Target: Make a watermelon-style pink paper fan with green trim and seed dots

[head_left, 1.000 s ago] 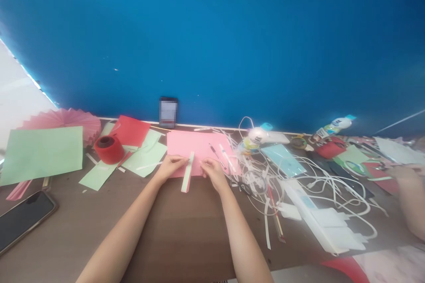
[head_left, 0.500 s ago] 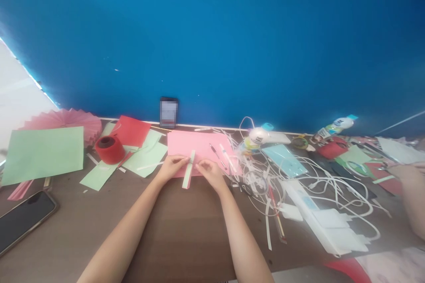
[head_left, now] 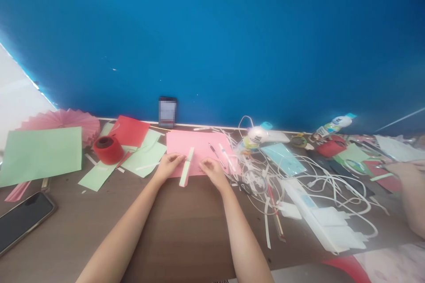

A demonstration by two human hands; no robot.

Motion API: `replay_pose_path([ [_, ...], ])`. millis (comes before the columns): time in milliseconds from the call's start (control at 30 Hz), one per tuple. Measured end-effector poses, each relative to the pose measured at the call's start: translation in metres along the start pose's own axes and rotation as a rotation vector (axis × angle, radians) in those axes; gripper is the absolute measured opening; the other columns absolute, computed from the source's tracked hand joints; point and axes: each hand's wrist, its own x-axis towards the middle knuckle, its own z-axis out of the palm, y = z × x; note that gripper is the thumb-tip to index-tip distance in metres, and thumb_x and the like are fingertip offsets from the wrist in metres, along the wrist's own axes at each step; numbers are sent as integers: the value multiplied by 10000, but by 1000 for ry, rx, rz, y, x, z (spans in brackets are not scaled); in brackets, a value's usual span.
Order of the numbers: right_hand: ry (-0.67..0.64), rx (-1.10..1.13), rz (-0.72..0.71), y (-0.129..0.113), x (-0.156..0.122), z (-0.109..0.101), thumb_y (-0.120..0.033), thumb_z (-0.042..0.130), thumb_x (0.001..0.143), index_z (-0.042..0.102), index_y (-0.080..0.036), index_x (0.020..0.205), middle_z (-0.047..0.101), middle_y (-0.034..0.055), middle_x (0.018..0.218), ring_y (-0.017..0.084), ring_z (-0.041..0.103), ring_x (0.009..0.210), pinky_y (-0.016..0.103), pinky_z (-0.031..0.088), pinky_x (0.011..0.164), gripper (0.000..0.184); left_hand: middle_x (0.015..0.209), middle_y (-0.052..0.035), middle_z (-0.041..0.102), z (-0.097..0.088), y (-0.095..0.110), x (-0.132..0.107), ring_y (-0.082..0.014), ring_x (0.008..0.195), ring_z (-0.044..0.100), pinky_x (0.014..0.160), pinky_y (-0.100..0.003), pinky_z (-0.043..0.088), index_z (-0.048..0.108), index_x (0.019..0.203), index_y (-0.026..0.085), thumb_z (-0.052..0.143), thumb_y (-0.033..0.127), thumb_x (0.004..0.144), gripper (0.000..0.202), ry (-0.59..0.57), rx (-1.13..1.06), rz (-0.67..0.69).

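A pink paper sheet (head_left: 195, 145) lies flat on the brown table in front of me. A folded pale green paper strip (head_left: 186, 169) rests across its near edge. My left hand (head_left: 169, 164) pinches the strip from the left. My right hand (head_left: 212, 171) lies just right of the strip, fingers curled on the pink sheet's near edge, close to the strip but seemingly apart from it. A pen (head_left: 214, 149) lies on the pink sheet's right part.
Left: a green sheet (head_left: 41, 154), a pink paper fan (head_left: 66, 119), a red tape roll (head_left: 108, 148), red paper (head_left: 130, 130), a phone (head_left: 23, 219). Right: tangled white cables (head_left: 318, 185), a glue gun (head_left: 267, 135), glue bottles. Another person's hand (head_left: 407, 172) at far right. A small phone (head_left: 167, 111) leans on the blue wall.
The green strip has shifted slightly left and up with my left hand. My right hand has drawn a little away from the strip.
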Motion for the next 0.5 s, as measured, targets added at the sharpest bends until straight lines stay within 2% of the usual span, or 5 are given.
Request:
replay_pose_path([
  [233,2,-52,-11,-4,-1,0,-413,582,709,535,-181,634,513,-11,639,127,494,631,258,437,605,249,718,-37,610,2,8,-3,-137,654,529,619,-248,419,669,766,153,543,453,748,326,-32,-154,-32],
  [367,-6,-79,-47,-6,-2,1,-386,563,734,536,-182,638,511,-14,644,119,484,621,251,420,604,227,524,28,455,4,9,-4,-91,512,415,548,-232,356,649,747,144,543,446,757,321,-45,-286,-72],
  [500,-26,-85,-92,-4,-2,2,-379,534,759,534,-183,645,511,-12,650,118,483,623,250,415,612,227,523,39,412,5,7,-3,-77,499,375,532,-224,327,599,660,140,573,441,738,312,-56,-408,-71],
])
